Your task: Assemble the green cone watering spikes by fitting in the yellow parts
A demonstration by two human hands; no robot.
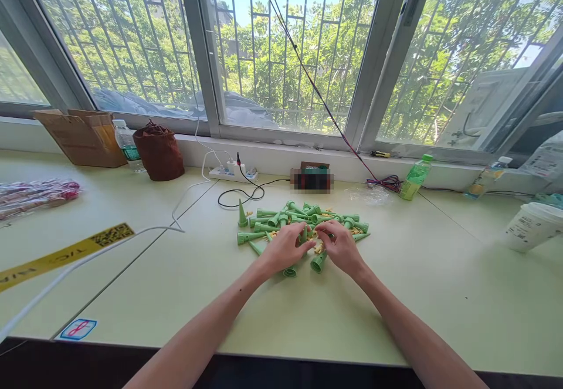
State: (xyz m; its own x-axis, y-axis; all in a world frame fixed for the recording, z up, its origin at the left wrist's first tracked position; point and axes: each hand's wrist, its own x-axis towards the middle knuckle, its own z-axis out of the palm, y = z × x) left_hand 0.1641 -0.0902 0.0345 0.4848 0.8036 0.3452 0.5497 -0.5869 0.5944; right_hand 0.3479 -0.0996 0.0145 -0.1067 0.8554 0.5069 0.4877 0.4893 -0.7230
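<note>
Through the head view I am seeing the left hand (285,247) closing its thumb and fingers around a green cone (303,235), apparently holding it steady. The right hand (336,245) is facing it just beside, fingertips bunching; whether they are pinching anything is too hidden for me to say. Both hands are working at the near side of a heap of green pieces (281,219), with small yellowish bits (318,248) lying among them, probably gathered there to stay within easy reach. At the heap's ten o'clock, one upright cone (242,215) is standing on its wide end, likely its steadiest pose; most others are lying on their sides. Farther out on the desk (440,301), a green-capped bottle (416,178) is standing at two o'clock and a brown pouch (158,153) at ten, both presumably sitting back by the window to spare the working space. At three o'clock a white cup (533,229) is carrying print too small for me to read. At nine, a yellow strip (53,260) is showing a QR code and turned lettering resembling "T/C" and "N/A"; at eight, a blue-edged sticker (79,329) is bearing an unclear pink mark.
</note>
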